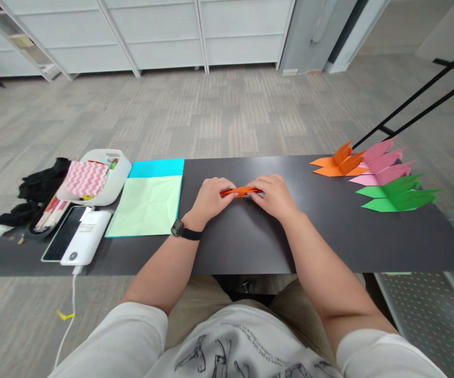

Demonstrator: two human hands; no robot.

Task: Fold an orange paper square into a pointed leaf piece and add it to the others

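A narrow folded piece of orange paper (242, 191) lies crosswise between my hands, just above or on the dark table. My left hand (214, 197), with a black watch on its wrist, pinches the left end between thumb and fingers. At the right end my right hand (273, 195) grips it the same way. My fingers hide both tips of the paper. Off to the right stand finished-looking folded paper shapes with pointed tips: orange (340, 160), pink (384, 163) and green (399, 194).
Left of my hands lies a stack of pale green and blue paper sheets (146, 205). Beyond it are a white basket (118, 178) with a pink patterned cloth (87, 177), a phone (63, 236), a white power bank (87, 239) with a cable, and black cloth (43, 178).
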